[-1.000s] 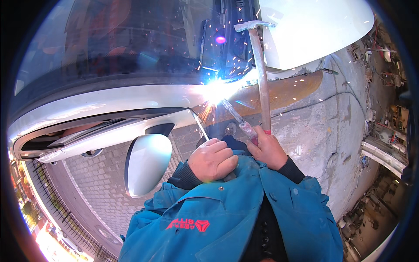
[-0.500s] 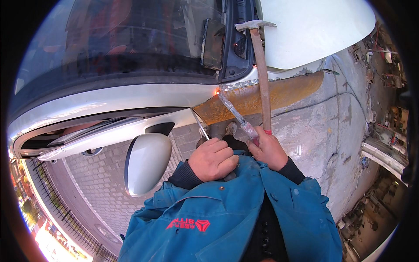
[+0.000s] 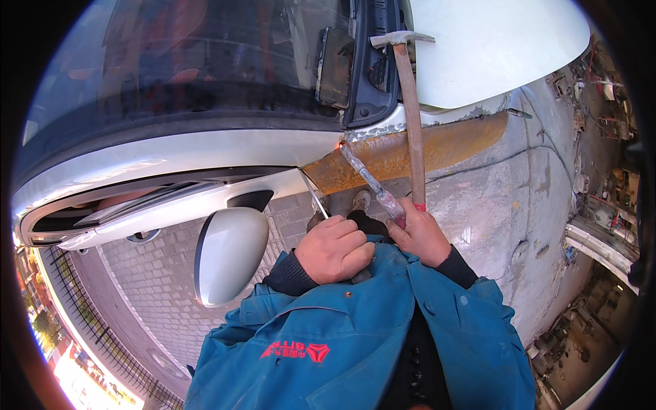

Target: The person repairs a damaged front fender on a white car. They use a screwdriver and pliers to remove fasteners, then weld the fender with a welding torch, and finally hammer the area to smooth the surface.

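Observation:
My left hand (image 3: 335, 249) is closed around a thin, pale metal rod (image 3: 313, 193), whose far end meets the gap at the edge of the white door. A dark end shows below my fist. My right hand (image 3: 425, 238) grips a worn metal bar tool (image 3: 363, 172) with a pinkish wrapped handle. Its far tip touches, or nearly touches, the car body beside a small glowing orange-red spot (image 3: 340, 145). A claw hammer (image 3: 413, 123) lies across the rusty panel, head by the windscreen base; its red handle end meets my right fingers. Whether they also grip it, I cannot tell.
The white car (image 3: 184, 152) has its side mirror (image 3: 232, 256) left of my hands. A rusty brown panel (image 3: 451, 147) runs below the raised white hood (image 3: 499, 48). A dark cable (image 3: 492, 160) crosses the concrete; cluttered parts (image 3: 615, 178) lie at right.
The glow at the tool's tip has become smaller and dimmer. My hands and the tools keep almost the same places.

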`<state>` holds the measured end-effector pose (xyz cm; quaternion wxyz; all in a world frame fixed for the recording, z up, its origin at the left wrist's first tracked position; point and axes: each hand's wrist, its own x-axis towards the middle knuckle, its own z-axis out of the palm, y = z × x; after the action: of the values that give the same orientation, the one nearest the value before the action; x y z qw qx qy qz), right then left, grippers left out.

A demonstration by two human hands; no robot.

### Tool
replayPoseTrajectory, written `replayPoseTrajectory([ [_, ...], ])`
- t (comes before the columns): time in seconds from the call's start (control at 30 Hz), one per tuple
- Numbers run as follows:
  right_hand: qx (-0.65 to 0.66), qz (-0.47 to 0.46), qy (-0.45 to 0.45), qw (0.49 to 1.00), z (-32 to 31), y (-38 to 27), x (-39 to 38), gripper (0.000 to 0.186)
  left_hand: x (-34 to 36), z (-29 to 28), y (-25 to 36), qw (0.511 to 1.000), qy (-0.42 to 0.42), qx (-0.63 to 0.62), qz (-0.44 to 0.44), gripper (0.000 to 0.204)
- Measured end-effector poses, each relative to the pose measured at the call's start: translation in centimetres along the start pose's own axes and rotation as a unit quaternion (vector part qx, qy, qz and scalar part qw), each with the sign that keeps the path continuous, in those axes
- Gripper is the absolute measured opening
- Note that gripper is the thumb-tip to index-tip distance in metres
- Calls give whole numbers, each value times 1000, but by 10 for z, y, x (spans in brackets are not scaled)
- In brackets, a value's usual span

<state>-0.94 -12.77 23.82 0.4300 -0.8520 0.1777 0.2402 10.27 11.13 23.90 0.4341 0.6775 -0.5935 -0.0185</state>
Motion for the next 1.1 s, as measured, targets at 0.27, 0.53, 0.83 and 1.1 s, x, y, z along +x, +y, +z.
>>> replayPoseTrajectory([
  [0.27, -4, -4, 1, 1000, -1, 0, 0, 30, 0, 0, 0, 1000, -1, -2, -2, 30],
  [0.53, -1, 1, -2, 1000, -2, -1, 1, 30, 0, -1, 0, 1000, -13, 3, -1, 31],
  [0.83, -1, -2, 1, 1000, -2, 1, 0, 30, 1, -1, 0, 1000, -4, 3, 0, 30],
  [1.1, 8, -4, 2, 1000, -3, 0, -2, 31, 2, -1, 1, 1000, -7, 5, -3, 29],
])
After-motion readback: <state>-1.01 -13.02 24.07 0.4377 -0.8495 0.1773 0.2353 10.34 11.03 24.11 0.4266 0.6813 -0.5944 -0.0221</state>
